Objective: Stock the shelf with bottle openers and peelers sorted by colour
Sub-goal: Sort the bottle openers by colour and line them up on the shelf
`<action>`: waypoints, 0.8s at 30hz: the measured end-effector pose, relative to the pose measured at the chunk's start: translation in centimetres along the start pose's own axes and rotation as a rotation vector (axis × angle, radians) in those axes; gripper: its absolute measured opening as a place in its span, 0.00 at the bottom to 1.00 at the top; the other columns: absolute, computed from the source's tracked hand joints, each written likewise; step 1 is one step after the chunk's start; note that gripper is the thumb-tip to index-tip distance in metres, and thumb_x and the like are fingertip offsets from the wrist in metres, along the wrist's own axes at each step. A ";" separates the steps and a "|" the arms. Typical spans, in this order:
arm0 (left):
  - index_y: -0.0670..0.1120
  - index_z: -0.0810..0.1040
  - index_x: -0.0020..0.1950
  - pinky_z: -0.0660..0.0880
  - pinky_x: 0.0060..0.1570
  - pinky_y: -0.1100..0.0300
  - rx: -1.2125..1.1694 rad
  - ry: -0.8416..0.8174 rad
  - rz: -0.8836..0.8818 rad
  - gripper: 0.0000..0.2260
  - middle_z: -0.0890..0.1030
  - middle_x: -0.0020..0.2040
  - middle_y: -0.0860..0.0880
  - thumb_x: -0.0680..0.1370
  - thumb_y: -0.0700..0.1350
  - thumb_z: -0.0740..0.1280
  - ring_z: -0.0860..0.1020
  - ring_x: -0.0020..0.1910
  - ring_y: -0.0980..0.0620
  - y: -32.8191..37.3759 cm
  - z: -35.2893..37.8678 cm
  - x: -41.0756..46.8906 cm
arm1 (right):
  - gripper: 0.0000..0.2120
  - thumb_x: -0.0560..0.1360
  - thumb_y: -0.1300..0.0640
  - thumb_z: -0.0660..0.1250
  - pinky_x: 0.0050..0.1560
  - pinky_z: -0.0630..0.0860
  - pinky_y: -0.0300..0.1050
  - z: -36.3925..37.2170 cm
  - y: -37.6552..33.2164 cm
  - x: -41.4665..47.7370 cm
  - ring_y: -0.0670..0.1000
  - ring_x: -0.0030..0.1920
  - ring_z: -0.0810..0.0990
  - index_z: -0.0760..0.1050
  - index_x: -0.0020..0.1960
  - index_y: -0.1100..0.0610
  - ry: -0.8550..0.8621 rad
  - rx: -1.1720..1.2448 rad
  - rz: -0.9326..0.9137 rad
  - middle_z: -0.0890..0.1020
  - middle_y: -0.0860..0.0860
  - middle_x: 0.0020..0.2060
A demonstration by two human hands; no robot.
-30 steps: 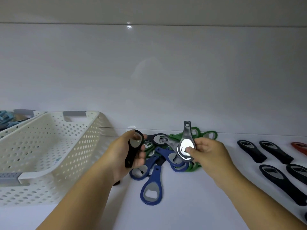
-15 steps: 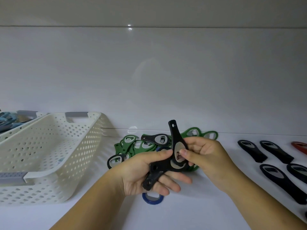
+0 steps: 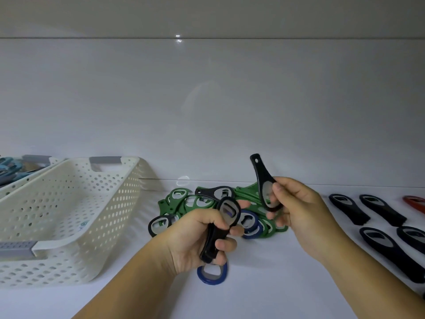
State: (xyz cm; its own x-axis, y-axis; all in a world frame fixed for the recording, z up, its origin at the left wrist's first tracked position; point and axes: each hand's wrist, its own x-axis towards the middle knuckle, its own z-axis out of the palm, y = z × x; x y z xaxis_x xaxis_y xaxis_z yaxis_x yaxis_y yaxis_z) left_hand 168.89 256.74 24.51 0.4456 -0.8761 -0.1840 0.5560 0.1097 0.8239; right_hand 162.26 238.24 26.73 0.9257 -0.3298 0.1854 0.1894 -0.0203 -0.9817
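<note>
My left hand point(image 3: 195, 238) grips a black bottle opener point(image 3: 220, 226) by its handle, head up. My right hand point(image 3: 299, 208) pinches the head of another black bottle opener point(image 3: 262, 178), its handle pointing up. Both hover over a mixed pile on the white shelf point(image 3: 264, 284): green openers point(image 3: 181, 199), blue openers point(image 3: 250, 224), and a black one point(image 3: 216, 192) on top. Another blue opener point(image 3: 212, 273) lies partly under my left hand. Several black openers point(image 3: 349, 208) lie in rows on the right, with a red opener point(image 3: 415, 202) at the far right edge.
A white perforated basket point(image 3: 69, 217) with grey handles stands on the left, its inside bare. Behind it a second basket point(image 3: 13, 171) holds blue items. The shelf's white back wall rises close behind the pile.
My hands have drawn apart: the two black openers that crossed between them are now separate, one in each hand. The right hand has lifted its opener up and to the right.
</note>
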 end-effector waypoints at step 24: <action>0.53 0.77 0.58 0.81 0.35 0.51 -0.574 0.242 0.424 0.18 0.79 0.48 0.38 0.71 0.38 0.62 0.81 0.34 0.42 2.4 -0.6 -0.6 | 0.09 0.73 0.62 0.70 0.44 0.74 0.41 0.7 2.1 1.7 0.47 0.41 0.81 0.77 0.43 0.47 -0.004 -0.540 -0.050 0.83 0.46 0.40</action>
State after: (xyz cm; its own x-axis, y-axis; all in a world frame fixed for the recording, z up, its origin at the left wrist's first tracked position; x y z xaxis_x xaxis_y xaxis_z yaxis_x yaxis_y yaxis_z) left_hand 170.35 257.75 26.25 0.8079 -0.5839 -0.0799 0.5510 0.7002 0.4540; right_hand 164.49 238.26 25.05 0.9212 -0.3128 0.2313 0.0386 -0.5182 -0.8544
